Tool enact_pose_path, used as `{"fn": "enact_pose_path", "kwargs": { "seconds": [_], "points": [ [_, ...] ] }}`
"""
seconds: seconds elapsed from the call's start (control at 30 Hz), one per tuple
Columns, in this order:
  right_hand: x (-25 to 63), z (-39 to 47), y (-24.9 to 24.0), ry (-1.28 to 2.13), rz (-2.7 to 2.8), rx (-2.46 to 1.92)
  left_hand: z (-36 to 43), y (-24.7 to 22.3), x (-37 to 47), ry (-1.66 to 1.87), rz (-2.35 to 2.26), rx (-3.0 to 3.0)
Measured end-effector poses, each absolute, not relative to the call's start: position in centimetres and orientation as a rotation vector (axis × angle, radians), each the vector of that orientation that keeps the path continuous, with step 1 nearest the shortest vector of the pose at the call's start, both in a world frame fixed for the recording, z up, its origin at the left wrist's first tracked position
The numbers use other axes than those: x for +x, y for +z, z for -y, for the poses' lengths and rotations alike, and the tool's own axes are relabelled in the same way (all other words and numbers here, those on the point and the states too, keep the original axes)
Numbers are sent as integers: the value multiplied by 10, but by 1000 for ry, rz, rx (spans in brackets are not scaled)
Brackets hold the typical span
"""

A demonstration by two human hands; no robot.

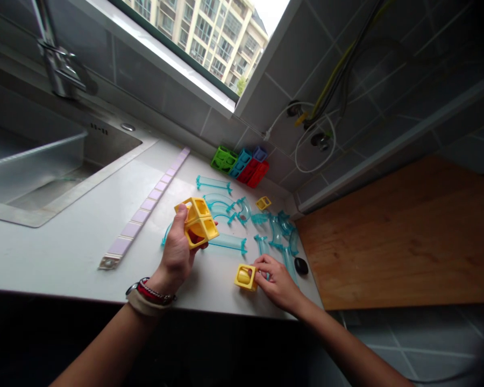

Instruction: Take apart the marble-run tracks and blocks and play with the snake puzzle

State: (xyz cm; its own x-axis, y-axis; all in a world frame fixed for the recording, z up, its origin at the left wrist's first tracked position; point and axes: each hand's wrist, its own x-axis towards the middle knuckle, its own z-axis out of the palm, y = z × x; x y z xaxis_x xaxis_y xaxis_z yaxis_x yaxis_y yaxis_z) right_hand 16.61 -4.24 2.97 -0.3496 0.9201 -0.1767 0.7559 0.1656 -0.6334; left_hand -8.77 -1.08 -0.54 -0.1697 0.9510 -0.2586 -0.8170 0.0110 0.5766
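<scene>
I have the left hand (176,251) curled around joined yellow blocks (201,216), the right hand (278,284) pinching a cube (244,276) with its fingertips.

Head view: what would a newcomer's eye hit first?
Probably the joined yellow cubes raised in the left hand, then the single yellow cube held by the right hand near the counter's front edge. Next, the see-through turquoise pieces spread across the counter, and the green, blue, purple and red blocks grouped by the tiled wall.
</scene>
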Motion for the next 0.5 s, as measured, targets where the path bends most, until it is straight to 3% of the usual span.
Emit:
{"fn": "enact_pose_path", "kwargs": {
  "seconds": [0.27,0.5],
  "points": [
    [212,65,38,910,1849,-1763,9,-7,-86,1613,-697,267],
    [237,126,7,849,1498,-1810,8,-8,-83,1578,-715,290]
  ]
}}
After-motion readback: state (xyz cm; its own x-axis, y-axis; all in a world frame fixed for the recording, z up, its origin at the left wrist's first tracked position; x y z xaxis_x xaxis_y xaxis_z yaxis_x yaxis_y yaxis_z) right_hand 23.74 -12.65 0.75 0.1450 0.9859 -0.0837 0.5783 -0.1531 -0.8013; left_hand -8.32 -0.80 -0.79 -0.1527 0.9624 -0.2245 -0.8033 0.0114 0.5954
